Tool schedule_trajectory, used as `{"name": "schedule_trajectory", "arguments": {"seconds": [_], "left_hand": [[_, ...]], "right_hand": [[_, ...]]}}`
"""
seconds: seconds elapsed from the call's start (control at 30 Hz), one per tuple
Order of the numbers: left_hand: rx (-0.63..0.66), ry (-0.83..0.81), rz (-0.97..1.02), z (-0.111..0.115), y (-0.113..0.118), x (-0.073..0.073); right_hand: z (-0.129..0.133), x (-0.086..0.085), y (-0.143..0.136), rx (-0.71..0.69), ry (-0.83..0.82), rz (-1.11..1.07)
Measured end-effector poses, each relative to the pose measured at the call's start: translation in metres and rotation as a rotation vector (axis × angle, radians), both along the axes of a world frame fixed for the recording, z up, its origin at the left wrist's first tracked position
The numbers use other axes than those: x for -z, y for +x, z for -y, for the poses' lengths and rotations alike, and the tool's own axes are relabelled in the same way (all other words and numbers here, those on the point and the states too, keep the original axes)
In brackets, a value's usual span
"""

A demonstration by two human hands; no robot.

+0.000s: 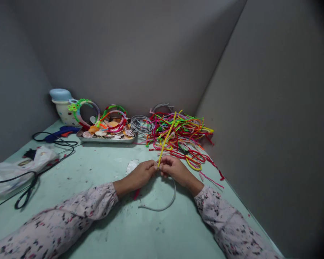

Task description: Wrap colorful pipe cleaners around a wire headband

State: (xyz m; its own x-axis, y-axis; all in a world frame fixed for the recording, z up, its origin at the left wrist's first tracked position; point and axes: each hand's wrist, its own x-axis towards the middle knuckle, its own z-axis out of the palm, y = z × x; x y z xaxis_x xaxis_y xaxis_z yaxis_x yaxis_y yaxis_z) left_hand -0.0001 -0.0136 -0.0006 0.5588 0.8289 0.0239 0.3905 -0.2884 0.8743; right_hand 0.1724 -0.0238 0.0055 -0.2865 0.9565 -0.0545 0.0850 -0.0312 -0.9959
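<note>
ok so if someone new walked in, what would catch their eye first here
Probably the tangled pile of bright stems at the back, right of centre. Next, the yellow stem standing out in front of it, its lower end pinched between the left hand and right hand. Then the colourful hoops among the shells at the tray, back left.
</note>
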Motion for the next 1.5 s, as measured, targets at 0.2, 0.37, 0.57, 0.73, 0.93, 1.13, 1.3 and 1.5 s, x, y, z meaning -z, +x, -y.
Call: {"name": "schedule_trajectory", "arguments": {"seconds": [0.2, 0.37, 0.57, 0.73, 0.93, 1.13, 1.3, 1.5], "left_hand": [[0.017, 0.126, -0.066, 0.0042, -0.0025, -0.0040], [-0.022, 0.258, -0.089, 0.0074, -0.0013, -0.0049], [-0.069, 0.334, -0.158, 0.0070, 0.0000, -0.0017], [-0.054, 0.344, -0.165, 0.0059, -0.0004, 0.0011], [-0.050, 0.367, -0.192, 0.0058, -0.0010, 0.0023], [-0.056, 0.397, -0.244, 0.0065, -0.0014, 0.0029], [-0.054, 0.418, -0.266, 0.0065, -0.0018, 0.0035], [-0.047, 0.440, -0.248, 0.0077, -0.0014, 0.0013]], "right_hand": [[0.0016, -0.0026, 0.0002, 0.008, 0.011, 0.020], [0.0009, -0.0020, -0.0017, 0.025, 0.016, 0.029], [0.0004, -0.0021, -0.0022, 0.047, -0.025, 0.023], [0.0001, -0.0014, -0.0016, 0.039, -0.006, 0.027], [-0.0004, 0.0001, -0.0012, 0.047, -0.035, 0.028], [-0.0004, -0.0004, -0.0008, 0.017, -0.042, 0.010], [-0.0002, -0.0018, -0.0002, 0.024, -0.049, 0.025], [0.0003, -0.0033, 0.0023, -0.038, 0.014, 0.031]]}}
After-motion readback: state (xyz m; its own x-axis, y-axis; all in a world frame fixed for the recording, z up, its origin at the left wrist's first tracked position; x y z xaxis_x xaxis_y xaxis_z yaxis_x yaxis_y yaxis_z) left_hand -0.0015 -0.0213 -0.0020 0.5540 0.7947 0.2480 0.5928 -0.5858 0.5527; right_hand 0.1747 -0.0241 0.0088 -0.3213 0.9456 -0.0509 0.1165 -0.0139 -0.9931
